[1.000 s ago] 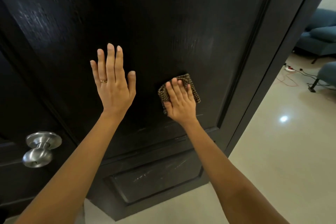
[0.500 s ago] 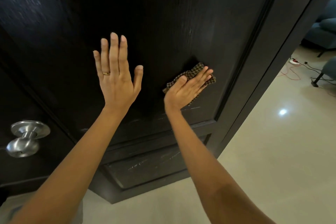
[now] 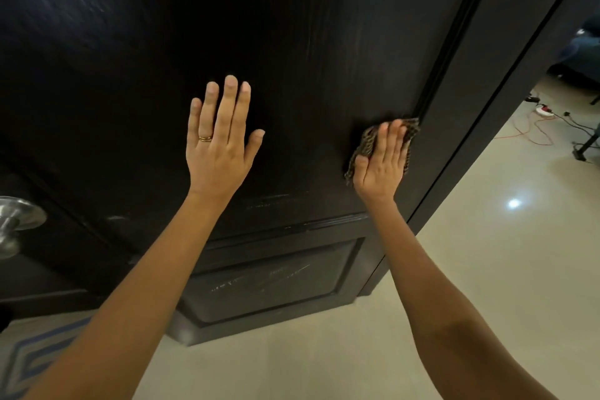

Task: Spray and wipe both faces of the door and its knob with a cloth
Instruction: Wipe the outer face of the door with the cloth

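The small brown checked cloth [image 3: 366,141] lies against the tall dark wooden door [image 3: 292,26], beside its right-hand moulding. It is pinned there by the right hand [image 3: 380,159], whose straight fingers press rather than grip. The left hand [image 3: 220,146] rests flat and spread on the panel, holding nothing. The cloth looks soft, light and limp, so firm palm pressure on its middle should stop it bunching.
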